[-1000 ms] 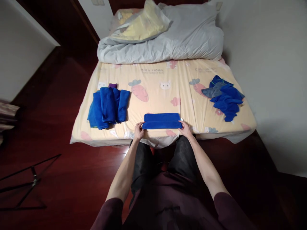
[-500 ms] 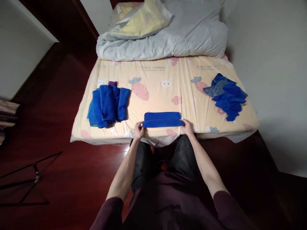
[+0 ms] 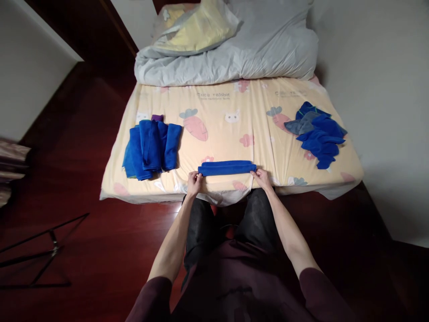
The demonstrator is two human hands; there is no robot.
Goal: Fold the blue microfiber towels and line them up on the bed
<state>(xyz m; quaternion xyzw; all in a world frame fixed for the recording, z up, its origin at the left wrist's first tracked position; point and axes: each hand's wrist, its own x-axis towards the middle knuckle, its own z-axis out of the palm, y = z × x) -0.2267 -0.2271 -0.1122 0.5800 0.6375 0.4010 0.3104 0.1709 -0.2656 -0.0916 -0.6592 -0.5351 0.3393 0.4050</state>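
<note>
A blue towel, folded into a long narrow strip, lies near the front edge of the bed. At its left end, my left hand pinches the near corner. My right hand grips the opposite end the same way, fingers closed on the edge. To the left sits a pile of folded blue towels, with a bit of purple cloth showing behind them. On the right is a loose, crumpled heap of blue and grey-blue cloths.
The bed has a pale yellow sheet printed with carrots and rabbits. A rolled grey quilt and a yellow pillow in clear plastic fill its far end. Black stand legs rest on the dark red floor at left.
The towel's near part has been folded over away from me, so the strip is narrower. Both hands stay at its ends, and the piles have not moved.
</note>
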